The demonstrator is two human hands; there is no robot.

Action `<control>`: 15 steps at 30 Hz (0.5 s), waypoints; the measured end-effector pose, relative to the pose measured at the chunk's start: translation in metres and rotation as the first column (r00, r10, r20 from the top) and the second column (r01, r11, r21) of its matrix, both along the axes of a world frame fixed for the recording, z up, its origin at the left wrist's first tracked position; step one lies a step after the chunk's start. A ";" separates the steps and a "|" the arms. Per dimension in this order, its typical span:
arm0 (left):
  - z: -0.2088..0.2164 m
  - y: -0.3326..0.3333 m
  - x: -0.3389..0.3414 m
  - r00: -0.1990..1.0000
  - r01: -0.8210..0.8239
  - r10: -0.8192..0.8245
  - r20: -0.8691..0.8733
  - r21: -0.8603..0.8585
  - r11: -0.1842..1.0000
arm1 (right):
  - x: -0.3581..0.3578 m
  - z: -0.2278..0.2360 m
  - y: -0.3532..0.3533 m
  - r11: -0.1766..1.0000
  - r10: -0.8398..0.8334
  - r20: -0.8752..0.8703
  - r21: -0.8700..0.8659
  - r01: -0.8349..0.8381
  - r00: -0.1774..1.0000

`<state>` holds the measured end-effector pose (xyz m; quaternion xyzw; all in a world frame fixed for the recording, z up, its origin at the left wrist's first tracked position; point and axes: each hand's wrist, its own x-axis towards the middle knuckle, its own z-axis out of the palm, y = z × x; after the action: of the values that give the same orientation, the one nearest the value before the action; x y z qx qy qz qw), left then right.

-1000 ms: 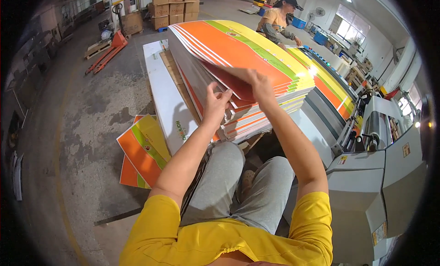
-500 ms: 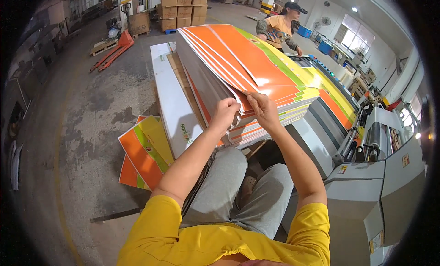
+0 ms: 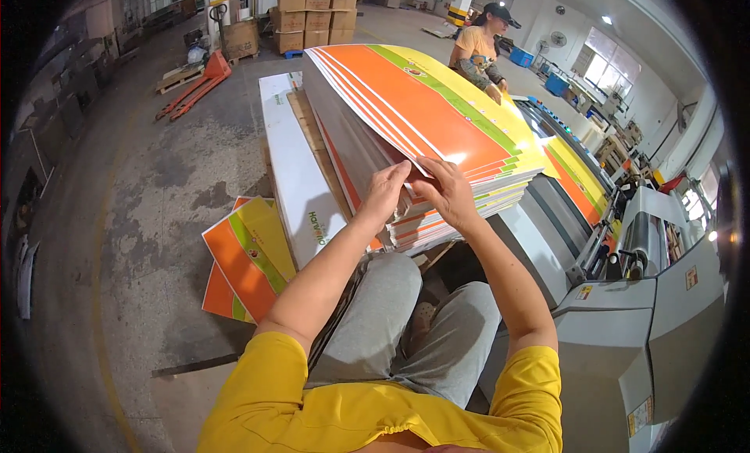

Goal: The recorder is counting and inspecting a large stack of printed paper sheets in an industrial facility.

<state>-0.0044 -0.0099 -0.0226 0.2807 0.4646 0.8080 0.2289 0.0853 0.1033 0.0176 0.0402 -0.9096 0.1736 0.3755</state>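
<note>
A tall stack of glossy printed sheets (image 3: 437, 101), orange with a green band and yellow, rises in front of my knees. At its near left corner my left hand (image 3: 383, 194) has its fingers closed on the sheet edges. My right hand (image 3: 447, 190) grips the top sheets at the same corner, fingers over the edge and thumb lower. The corner is slightly lifted, with a dark gap under it; how many sheets are held is hidden. Across the stack, a person (image 3: 480, 51) in an orange top and dark cap has a hand at its far right side.
A grey machine (image 3: 601, 320) with rollers stands at the right, a printed sheet (image 3: 576, 180) on its bed. Left of the stack lies a long white board (image 3: 293, 148). Loose printed sheets (image 3: 246, 258) rest on the floor. Further back are an orange pallet jack (image 3: 199, 86) and cartons (image 3: 316, 19).
The top sheet now lies more squarely over the stack, its green band fully showing. The other person's hand has moved from the machine onto the stack. My hands stay at the corner, thumb shifted.
</note>
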 end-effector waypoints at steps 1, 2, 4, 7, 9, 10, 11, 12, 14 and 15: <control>0.001 0.001 0.001 1.000 0.001 -0.001 -0.001 0.000 1.000 | -0.002 0.002 0.001 0.999 -0.047 0.047 -0.007 0.048 0.998; 0.002 0.001 0.001 0.994 -0.060 0.055 -0.098 -0.051 0.997 | -0.005 0.007 0.006 0.942 -0.025 0.262 -0.317 0.110 0.965; 0.003 0.001 -0.003 0.962 -0.115 0.041 -0.271 -0.262 0.958 | -0.018 0.021 0.018 0.770 0.032 0.094 -0.638 0.035 0.995; -0.003 -0.002 -0.005 0.954 -0.127 0.056 -0.294 -0.229 0.965 | -0.026 0.053 0.020 0.443 -0.022 -0.184 -0.883 -0.156 0.983; -0.003 -0.003 0.000 0.956 -0.155 0.090 -0.279 -0.221 0.963 | -0.020 0.048 0.012 0.619 -0.106 -0.124 -0.785 -0.032 0.987; -0.002 -0.001 0.002 0.959 -0.171 0.112 -0.262 -0.216 0.961 | -0.016 0.035 0.011 0.849 -0.098 -0.058 -0.525 0.053 0.993; -0.001 0.001 0.003 0.959 -0.170 0.112 -0.262 -0.212 0.962 | -0.012 0.023 0.012 0.974 -0.113 0.007 -0.196 0.113 0.994; -0.002 0.000 0.002 0.964 -0.159 0.104 -0.246 -0.216 0.963 | -0.007 0.017 0.004 0.974 -0.086 0.082 -0.203 0.101 0.993; -0.003 0.000 0.001 0.969 -0.136 0.083 -0.233 -0.219 0.966 | -0.006 -0.002 0.012 0.971 -0.039 0.183 -0.225 0.081 0.982; -0.004 -0.003 -0.001 0.981 -0.096 0.062 -0.186 -0.181 0.979 | -0.006 -0.001 0.009 0.970 -0.038 0.184 -0.228 0.080 0.982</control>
<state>-0.0058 -0.0126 -0.0264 0.3105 0.5689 0.7401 0.1794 0.0798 0.1119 0.0163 -0.0472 -0.9135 0.2711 0.2996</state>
